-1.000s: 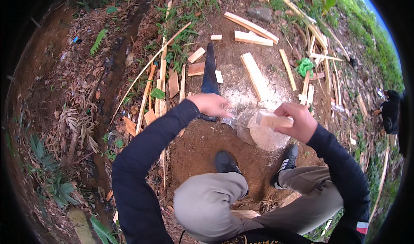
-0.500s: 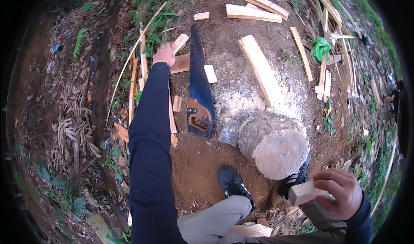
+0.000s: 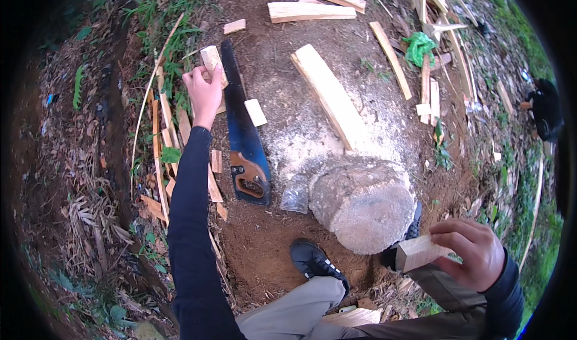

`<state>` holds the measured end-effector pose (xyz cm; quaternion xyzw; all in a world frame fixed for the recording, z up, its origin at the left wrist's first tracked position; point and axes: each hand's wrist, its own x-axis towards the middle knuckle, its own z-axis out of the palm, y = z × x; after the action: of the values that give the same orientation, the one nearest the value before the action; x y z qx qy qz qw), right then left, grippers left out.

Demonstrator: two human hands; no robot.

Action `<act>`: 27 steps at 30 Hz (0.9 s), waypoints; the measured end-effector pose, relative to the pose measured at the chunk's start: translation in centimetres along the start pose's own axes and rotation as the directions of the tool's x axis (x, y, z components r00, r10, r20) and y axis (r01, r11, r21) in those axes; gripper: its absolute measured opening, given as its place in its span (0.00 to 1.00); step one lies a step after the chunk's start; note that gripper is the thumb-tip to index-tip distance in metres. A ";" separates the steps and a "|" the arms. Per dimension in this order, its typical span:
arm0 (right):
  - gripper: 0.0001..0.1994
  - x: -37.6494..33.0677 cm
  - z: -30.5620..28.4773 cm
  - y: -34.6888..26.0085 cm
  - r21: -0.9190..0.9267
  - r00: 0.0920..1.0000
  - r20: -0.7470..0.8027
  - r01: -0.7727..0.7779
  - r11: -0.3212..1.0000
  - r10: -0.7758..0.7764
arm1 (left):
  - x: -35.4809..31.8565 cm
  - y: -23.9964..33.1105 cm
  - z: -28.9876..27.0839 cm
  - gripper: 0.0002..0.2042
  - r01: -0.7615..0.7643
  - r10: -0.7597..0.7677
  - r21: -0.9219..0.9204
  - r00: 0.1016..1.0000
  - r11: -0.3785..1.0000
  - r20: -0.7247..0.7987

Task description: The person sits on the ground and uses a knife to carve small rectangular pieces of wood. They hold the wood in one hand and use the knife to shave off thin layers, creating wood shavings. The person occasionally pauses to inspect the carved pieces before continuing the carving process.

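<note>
My left hand, its arm stretched far forward, grips a short pale wood block between thumb and fingers. Just right of it lies a hand saw with a dark blue blade and a brown handle, flat on the ground. At the lower right, my right hand is closed around another short wood block, its end face turned toward the left. Between the hands a round log stump stands near my feet, with sawdust around it.
A long squared timber leans toward the stump. Beside the stump is a clear plastic piece. Planks lie at the far side, and a green plastic bag sits among sticks at the right. A small offcut rests beside the saw.
My left hand has picked up a wood block from the ground and lifted it. The whole view has shifted slightly. My right hand keeps its block in about the same place.
</note>
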<state>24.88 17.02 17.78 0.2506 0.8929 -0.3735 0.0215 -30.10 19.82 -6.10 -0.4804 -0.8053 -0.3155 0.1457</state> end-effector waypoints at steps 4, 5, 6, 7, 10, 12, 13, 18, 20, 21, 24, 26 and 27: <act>0.16 -1.3 0.1 -0.4 -0.050 0.999 0.023 -0.048 0.998 0.049 | -3.7 8.3 -0.1 0.25 0.515 -0.271 -0.380 0.799 0.768 0.536; 0.16 -1.5 -0.3 -1.1 -0.061 0.999 0.016 -0.030 0.998 0.031 | -4.5 9.3 0.1 0.27 0.600 -0.270 -0.447 0.749 0.663 0.604; 0.15 -1.5 -0.3 -1.3 -0.064 1.000 0.016 -0.004 0.998 0.005 | -5.6 9.3 0.4 0.27 0.604 -0.274 -0.438 0.744 0.666 0.609; 0.15 -1.5 -0.2 -1.7 -0.066 1.000 0.016 0.021 0.998 -0.019 | -6.4 8.8 0.2 0.29 0.581 -0.278 -0.367 0.737 0.727 0.616; 0.16 -2.3 0.0 -2.7 -0.074 1.000 0.014 -0.015 0.997 0.016 | -8.0 8.9 -0.3 0.26 0.243 -0.104 -0.226 0.863 0.943 0.494; 0.16 -3.4 0.3 -2.1 -0.034 0.998 -0.043 -0.055 0.998 0.054 | -8.8 12.3 -1.7 0.21 0.143 -0.002 -0.206 0.826 0.968 0.563; 0.17 -3.8 0.2 -1.7 -0.013 0.996 -0.070 -0.060 0.998 0.059 | -9.4 12.8 -2.4 0.19 0.272 0.025 -0.327 0.733 0.905 0.679; 0.13 -4.1 -1.6 5.4 -0.126 0.925 -0.380 -0.081 0.989 0.028 | -11.0 24.1 -9.8 0.19 0.603 0.381 -0.372 0.120 0.705 0.917; 0.15 -4.0 -2.7 5.6 -0.162 0.793 -0.608 -0.167 0.973 0.035 | -10.6 29.2 -13.0 0.24 0.489 0.619 -0.527 -0.033 0.695 0.785; 0.17 -4.0 -3.5 3.9 -0.089 0.705 -0.701 -0.234 0.968 0.106 | -10.5 32.1 -14.0 0.26 0.417 0.648 -0.634 0.129 0.651 0.751; 0.20 -4.6 -5.1 -1.7 0.132 0.565 -0.793 -0.208 0.969 0.229 | -10.8 38.8 -17.1 0.30 0.379 0.661 -0.810 0.469 0.449 0.586; 0.21 -4.1 -3.5 -4.4 0.078 0.510 -0.853 -0.078 0.994 0.107 | -9.6 42.1 -19.1 0.31 0.633 0.605 -0.752 0.530 0.184 0.594; 0.19 -5.5 -2.9 -5.5 0.211 0.528 -0.831 0.009 0.977 0.175 | -10.1 44.1 -20.4 0.28 0.713 0.589 -0.694 0.519 0.102 0.620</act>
<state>27.54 13.35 24.68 0.4430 0.7386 -0.2871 -0.4192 11.66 14.73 20.17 -0.4758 -0.3378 -0.4881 -0.6491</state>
